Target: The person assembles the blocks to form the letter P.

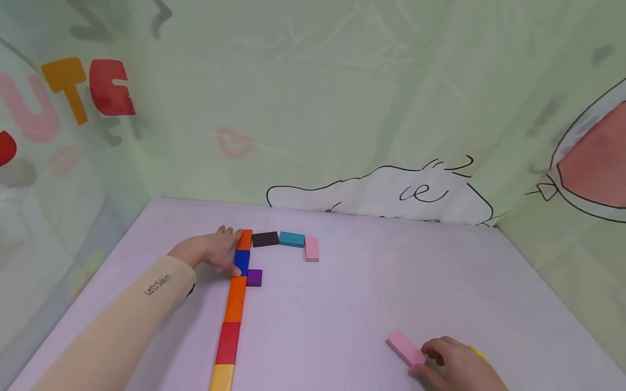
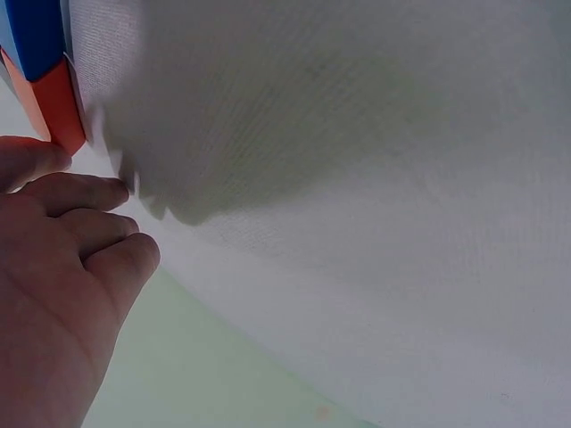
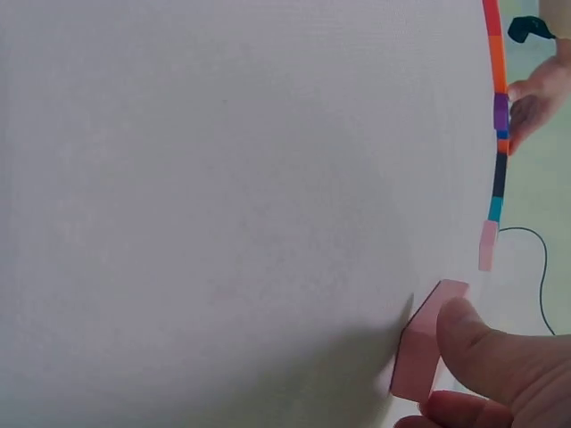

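Observation:
A row of blocks runs away from me on the left: yellow, red, orange, blue and a far orange block. My left hand rests beside its far end, thumb at the blue block and a fingertip touching the far orange one. In the left wrist view its fingers are loosely bent. At the lower right, my right hand pinches a pink block by one end. The right wrist view shows the thumb against that block.
From the far orange block, a dark brown block and a teal block extend rightward to another pink block. A purple block sits right of the row. Something yellow shows behind my right hand. Printed cloth borders the table.

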